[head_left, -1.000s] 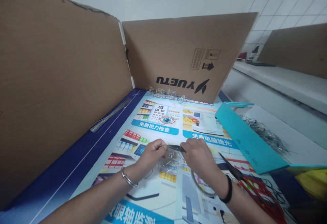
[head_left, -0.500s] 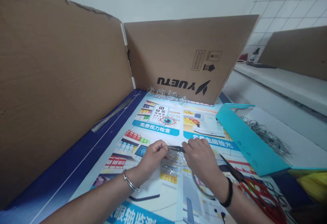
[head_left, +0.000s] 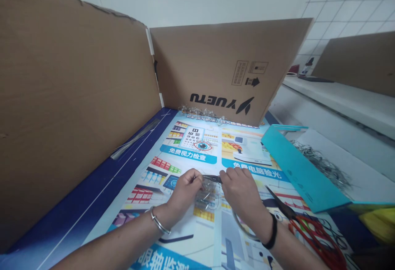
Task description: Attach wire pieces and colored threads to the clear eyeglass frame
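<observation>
Dark slim pliers (head_left: 212,178) reach leftward from my right hand (head_left: 240,185), whose fingers are wrapped round their handle end. Their tip meets the pinched fingertips of my left hand (head_left: 187,188). A tangle of thin clear or silvery wire (head_left: 207,195) hangs just below, by the left fingertips; its exact shape is too fine to make out. What my left fingers pinch looks like part of this wire. Both hands are above the printed poster sheet (head_left: 203,231). Partly under my right forearm lies a round hoop (head_left: 242,227).
Red-handled scissors (head_left: 314,235) lie at the right, near dark loops. Behind them stands a teal box (head_left: 304,169) holding wire pieces. Straight strips (head_left: 134,140) lie at the left. Cardboard panels (head_left: 216,64) wall the left and back, with clear wired pieces (head_left: 200,111) along the back foot.
My right wrist has shifted slightly left, and the hanging wire tangle has moved a little. Both hands keep their hold.
</observation>
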Motion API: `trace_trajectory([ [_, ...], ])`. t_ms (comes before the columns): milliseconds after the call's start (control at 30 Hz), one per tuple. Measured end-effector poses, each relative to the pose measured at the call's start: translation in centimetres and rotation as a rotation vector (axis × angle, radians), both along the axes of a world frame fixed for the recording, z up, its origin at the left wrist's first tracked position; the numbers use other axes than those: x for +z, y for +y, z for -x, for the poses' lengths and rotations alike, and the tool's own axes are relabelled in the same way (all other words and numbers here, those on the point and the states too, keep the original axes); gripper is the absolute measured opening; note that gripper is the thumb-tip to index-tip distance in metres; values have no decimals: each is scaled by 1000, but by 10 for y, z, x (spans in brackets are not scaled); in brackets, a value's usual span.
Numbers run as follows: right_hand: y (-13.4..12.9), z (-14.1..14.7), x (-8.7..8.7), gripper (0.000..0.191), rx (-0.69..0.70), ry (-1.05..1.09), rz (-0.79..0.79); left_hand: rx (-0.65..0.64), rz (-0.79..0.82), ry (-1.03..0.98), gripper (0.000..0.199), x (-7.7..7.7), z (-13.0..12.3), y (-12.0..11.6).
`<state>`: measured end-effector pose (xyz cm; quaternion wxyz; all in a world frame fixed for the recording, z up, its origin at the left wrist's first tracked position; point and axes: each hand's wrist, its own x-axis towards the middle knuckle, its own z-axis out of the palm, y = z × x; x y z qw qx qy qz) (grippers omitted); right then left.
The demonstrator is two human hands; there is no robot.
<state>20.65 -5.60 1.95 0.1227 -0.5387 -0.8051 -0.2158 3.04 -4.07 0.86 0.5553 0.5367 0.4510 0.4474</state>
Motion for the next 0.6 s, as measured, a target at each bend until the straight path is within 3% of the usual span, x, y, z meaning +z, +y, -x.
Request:
trace_trajectory([
  [600,5,-3,0,13,25,59,62,-33,38,-37,10,-1,0,0],
])
